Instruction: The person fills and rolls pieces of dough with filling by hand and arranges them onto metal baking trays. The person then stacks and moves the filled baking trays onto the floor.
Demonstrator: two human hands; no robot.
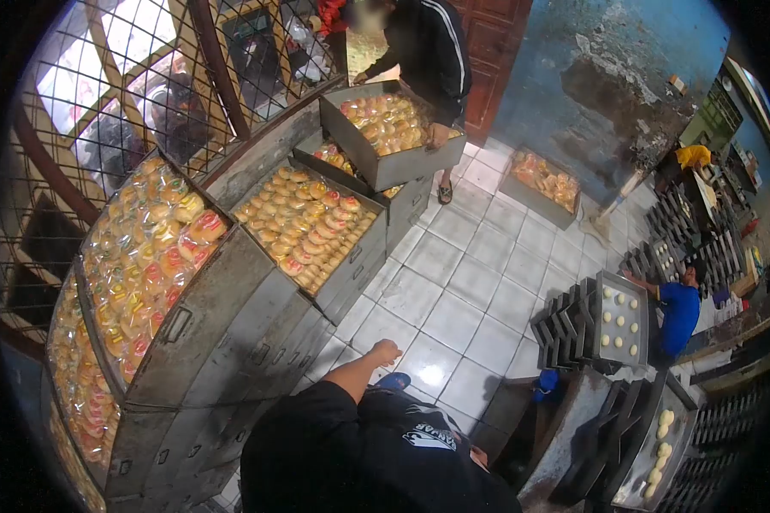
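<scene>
My left hand (385, 352) hangs in front of my body over the white tiled floor, its fingers curled in and nothing visible in them. The nearest thing to it is the stack of grey metal boxes on the left. Only a sliver of my right hand (479, 457) shows beside my black shirt; its fingers are hidden. A metal box of wrapped buns (308, 224) tops one stack, and a larger heap of wrapped buns (150, 261) fills the box closer to me.
At the back, a person in black (432, 51) holds a tilted box of buns (381, 124). A box of bread (539, 184) stands on the floor. To the right, a person in blue (678, 316) is beside a dough tray (620, 323); another dough tray (659, 449) lies nearer.
</scene>
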